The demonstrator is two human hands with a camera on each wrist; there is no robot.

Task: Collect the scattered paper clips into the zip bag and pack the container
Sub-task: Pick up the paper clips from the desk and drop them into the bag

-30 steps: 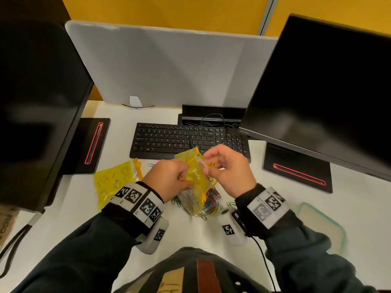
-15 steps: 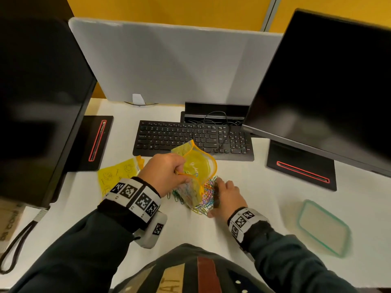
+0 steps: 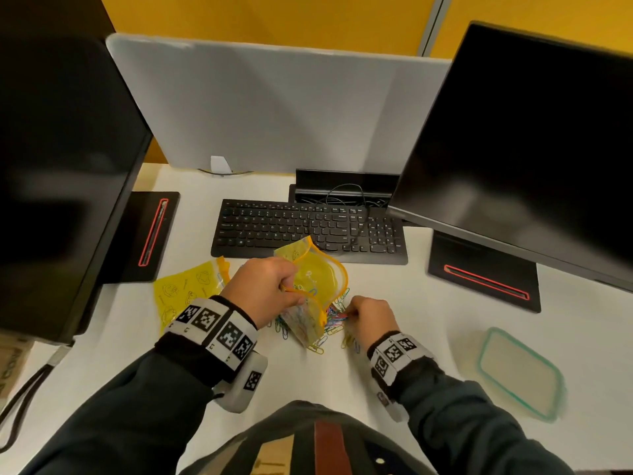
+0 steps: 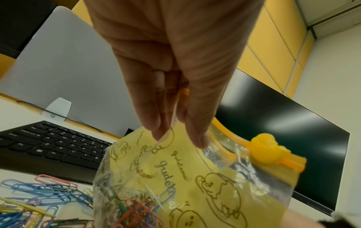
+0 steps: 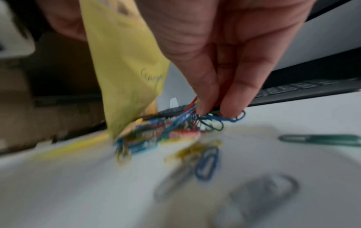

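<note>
Clips: right hand (image 3: pixel 368 317) had dropped from yellow printed plastic zip bag (image 3: pixel 317 282), pinching coloured wire paper clips (image 5: pixel 210 118) beside it; left hand (image 3: pixel 267 289) pinched its mouth open.

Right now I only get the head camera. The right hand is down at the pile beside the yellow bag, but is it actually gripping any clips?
Observer: Yes. The right wrist view shows the right hand pinching a small bunch of paper clips, blue, red and green, in its fingertips.
Operator: And how does the other hand hold the bag?
Observer: In the left wrist view the left hand pinches the zip bag at its rim, between thumb and fingers.
Operator: Is there a zip puller?
Observer: Yes, a chunky yellow slider sits on the zip track, away from the pinching fingers.
</note>
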